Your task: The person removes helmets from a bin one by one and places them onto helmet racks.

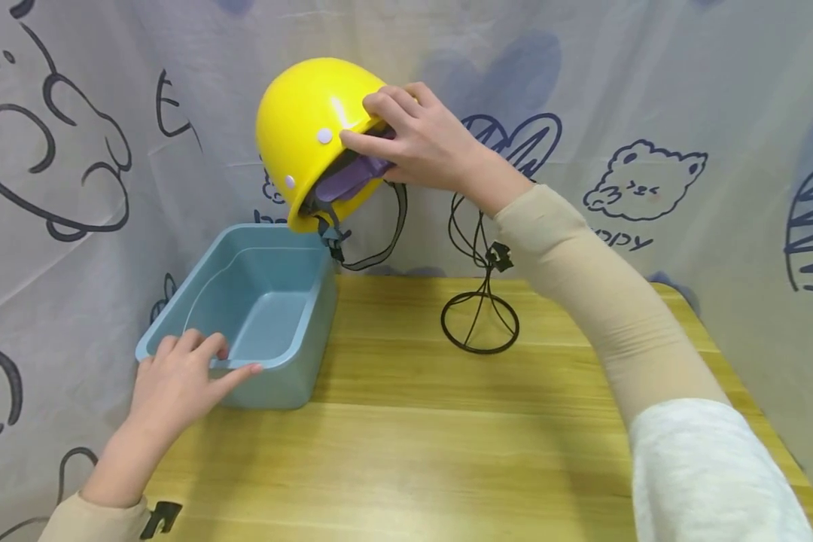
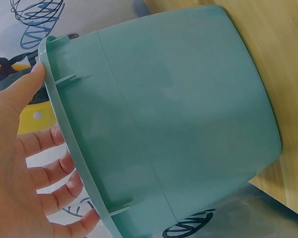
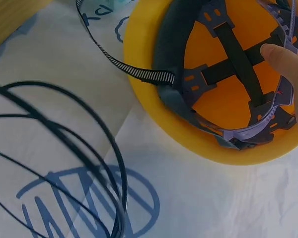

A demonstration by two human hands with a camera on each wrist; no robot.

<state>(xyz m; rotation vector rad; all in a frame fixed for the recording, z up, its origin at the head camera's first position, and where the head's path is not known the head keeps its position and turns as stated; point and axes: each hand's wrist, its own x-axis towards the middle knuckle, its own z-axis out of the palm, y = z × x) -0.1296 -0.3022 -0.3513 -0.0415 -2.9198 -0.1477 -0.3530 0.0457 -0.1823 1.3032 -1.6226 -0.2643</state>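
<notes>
A yellow safety helmet (image 1: 305,113) is held tilted in the air, above and just right of the blue plastic bin (image 1: 315,339). My right hand (image 1: 436,143) grips it by the brim, with the thumb inside the shell in the right wrist view. Inside show black crossed straps (image 3: 236,62) and a purple headband (image 3: 253,130); a chin strap (image 1: 379,260) dangles below. At the bin's near rim is my left hand (image 1: 176,380), its fingers bent over the edge. The left wrist view has its thumb (image 2: 30,82) against the rim, with the fingertips partly hidden behind it.
A black wire stand (image 1: 481,301) stands upright at the back of the wooden table (image 1: 447,452), right of the bin and partly behind my right forearm. A pale curtain (image 1: 650,90) with cartoon drawings hangs behind and on both sides.
</notes>
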